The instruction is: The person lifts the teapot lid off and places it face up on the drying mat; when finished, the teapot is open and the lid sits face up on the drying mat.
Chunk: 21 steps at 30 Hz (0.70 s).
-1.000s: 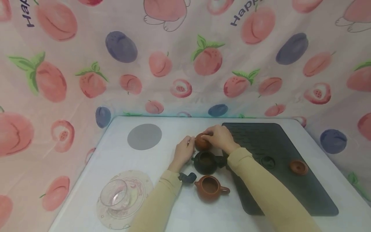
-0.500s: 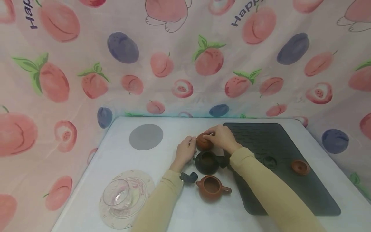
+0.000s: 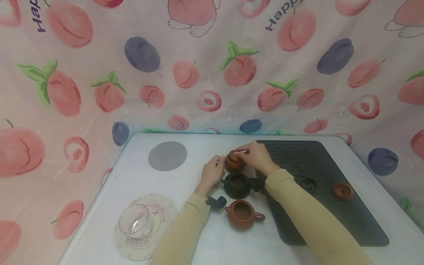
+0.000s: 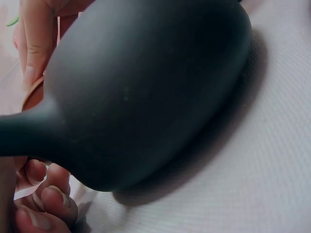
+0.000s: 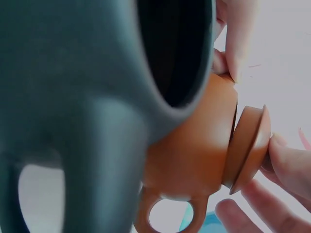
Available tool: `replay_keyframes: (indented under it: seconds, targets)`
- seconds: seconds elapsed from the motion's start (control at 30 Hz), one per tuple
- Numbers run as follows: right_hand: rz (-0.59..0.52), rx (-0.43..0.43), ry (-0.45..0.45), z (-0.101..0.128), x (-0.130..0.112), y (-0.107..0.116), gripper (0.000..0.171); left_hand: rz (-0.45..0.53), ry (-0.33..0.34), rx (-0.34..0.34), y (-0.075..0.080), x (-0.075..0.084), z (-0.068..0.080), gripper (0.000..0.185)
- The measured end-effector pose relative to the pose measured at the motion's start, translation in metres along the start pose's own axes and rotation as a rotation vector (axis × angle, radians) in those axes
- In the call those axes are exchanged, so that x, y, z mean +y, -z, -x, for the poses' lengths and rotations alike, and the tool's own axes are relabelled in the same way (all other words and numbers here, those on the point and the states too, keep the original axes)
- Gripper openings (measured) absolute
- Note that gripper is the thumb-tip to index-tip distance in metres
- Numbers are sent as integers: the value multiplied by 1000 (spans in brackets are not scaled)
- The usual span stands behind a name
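Note:
At the back of a row of three teapots stands a reddish-brown clay teapot (image 5: 187, 141). My right hand (image 3: 256, 156) pinches the knob of its lid (image 5: 249, 148). The lid sits tilted at the pot's mouth, with a dark gap along part of the rim. With curled fingers, my left hand (image 3: 212, 171) grips the same pot at its spout side; the spout itself is hidden. Close in front is a lidless black teapot (image 3: 237, 186), which fills much of both wrist views. Nearest me stands another lidless reddish-brown teapot (image 3: 241, 214), its handle pointing right.
A dark ribbed mat (image 3: 331, 224) covers the table's right side, bearing a black lid (image 3: 308, 185) and a brown lid (image 3: 343, 191). To the left, a clear glass bowl (image 3: 135, 221) stands on a patterned round coaster (image 3: 165, 206). Behind it lies a grey disc (image 3: 167, 156).
The lid of the back teapot has risen and tilted in my right hand, exposing the rim. My left hand keeps its place on the pot. The head view has shifted slightly.

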State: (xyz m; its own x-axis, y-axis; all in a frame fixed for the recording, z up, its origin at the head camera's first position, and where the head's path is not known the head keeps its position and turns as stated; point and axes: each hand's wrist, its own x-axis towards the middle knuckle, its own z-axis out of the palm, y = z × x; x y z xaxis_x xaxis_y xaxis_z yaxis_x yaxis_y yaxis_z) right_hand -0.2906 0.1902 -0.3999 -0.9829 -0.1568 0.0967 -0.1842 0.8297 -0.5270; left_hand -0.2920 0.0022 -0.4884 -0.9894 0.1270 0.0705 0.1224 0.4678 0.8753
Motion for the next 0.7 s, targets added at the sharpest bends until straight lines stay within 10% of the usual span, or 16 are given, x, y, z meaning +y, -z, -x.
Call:
replay_keyframes:
  seconds: [0.7]
  targets:
    - [-39,-4,-15,6,5,8,33,1,-2,2,1,1,1,38]
